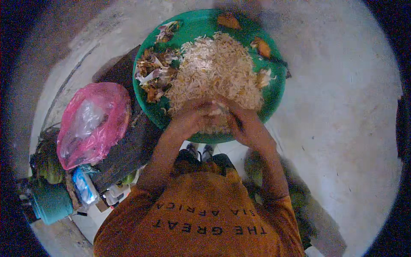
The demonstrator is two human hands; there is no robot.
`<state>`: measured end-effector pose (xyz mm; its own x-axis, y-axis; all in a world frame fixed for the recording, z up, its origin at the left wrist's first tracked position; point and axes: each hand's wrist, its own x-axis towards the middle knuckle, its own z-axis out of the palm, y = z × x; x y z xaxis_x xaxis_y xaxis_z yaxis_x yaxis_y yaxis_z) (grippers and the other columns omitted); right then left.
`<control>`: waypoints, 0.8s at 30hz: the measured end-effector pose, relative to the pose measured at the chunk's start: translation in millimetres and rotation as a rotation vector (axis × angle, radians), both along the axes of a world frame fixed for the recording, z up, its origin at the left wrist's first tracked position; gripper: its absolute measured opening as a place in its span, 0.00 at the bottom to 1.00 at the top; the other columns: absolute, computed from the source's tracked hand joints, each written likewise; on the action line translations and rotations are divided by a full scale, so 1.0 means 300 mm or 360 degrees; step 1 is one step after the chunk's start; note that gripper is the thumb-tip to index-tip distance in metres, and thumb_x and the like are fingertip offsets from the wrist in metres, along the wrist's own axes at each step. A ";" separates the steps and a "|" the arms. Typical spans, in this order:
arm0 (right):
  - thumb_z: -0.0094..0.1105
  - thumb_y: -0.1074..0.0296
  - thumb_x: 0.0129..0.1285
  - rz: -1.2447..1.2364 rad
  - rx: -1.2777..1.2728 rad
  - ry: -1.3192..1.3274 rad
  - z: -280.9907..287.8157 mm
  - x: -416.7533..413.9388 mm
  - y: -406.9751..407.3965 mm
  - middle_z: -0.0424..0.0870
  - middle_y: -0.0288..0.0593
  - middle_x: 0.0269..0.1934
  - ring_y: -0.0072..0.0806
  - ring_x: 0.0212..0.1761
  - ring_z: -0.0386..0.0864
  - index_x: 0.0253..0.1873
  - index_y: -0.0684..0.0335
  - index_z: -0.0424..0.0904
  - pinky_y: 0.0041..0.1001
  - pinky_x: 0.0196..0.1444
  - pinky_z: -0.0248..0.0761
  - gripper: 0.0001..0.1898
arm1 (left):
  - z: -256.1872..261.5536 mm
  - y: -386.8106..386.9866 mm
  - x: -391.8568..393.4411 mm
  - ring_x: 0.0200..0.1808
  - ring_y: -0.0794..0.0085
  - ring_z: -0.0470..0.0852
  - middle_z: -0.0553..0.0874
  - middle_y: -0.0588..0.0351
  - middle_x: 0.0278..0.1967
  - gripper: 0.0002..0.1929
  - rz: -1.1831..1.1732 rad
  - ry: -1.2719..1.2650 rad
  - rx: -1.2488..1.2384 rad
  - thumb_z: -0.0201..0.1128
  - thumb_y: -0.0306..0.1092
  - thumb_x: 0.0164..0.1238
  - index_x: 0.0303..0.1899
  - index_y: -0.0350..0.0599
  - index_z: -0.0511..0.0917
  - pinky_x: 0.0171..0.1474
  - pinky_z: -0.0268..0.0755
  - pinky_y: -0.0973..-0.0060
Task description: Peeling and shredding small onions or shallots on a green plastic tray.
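Observation:
Before me, a round green plastic tray (278,86) holds a large heap of pale shredded food (215,70) that looks like shredded meat. Over the near side of this heap, my left hand (192,116) and my right hand (245,123) come together at the fingertips. A small pale piece (217,107) shows between them, pinched by the fingers of both hands; its exact outline is blurred. Brownish scraps with white bits (157,75) lie along the tray's left side. Orange-brown chunks (228,21) sit at the far rim, and a torn pale chunk (265,78) rests at the right.
A pink plastic bag (96,125) with clear plastic in it stands left of the tray on a dark surface. Nearer are a blue-and-white packet (85,186) and a teal container (53,204). Pale grey surface (337,96) extends to the right.

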<state>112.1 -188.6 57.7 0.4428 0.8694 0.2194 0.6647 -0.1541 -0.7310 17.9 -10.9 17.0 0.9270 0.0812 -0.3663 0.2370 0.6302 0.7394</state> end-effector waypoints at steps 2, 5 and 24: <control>0.52 0.73 0.63 -0.0053 -0.0099 0.0010 0.004 -0.010 0.031 0.80 0.64 0.48 0.60 0.46 0.79 0.69 0.56 0.65 0.47 0.51 0.73 0.28 | 0.023 0.011 -0.008 0.50 0.66 0.82 0.83 0.54 0.47 0.16 0.0019 0.0032 -0.0052 0.62 0.29 0.65 0.53 0.38 0.76 0.50 0.79 0.67; 0.52 0.74 0.62 -0.0184 -0.0235 0.0064 0.030 -0.020 0.084 0.80 0.63 0.48 0.60 0.47 0.79 0.66 0.57 0.69 0.46 0.52 0.73 0.25 | 0.014 0.055 0.008 0.50 0.66 0.82 0.83 0.54 0.47 0.16 0.0020 0.0076 -0.0065 0.63 0.30 0.64 0.53 0.38 0.76 0.52 0.78 0.67; 0.52 0.79 0.60 -0.0423 0.0116 -0.0502 -0.081 -0.036 0.091 0.80 0.63 0.51 0.56 0.52 0.79 0.69 0.59 0.65 0.42 0.54 0.73 0.30 | -0.003 0.121 0.038 0.48 0.68 0.81 0.83 0.56 0.46 0.17 -0.0265 0.0034 0.0091 0.62 0.34 0.67 0.55 0.41 0.76 0.47 0.77 0.69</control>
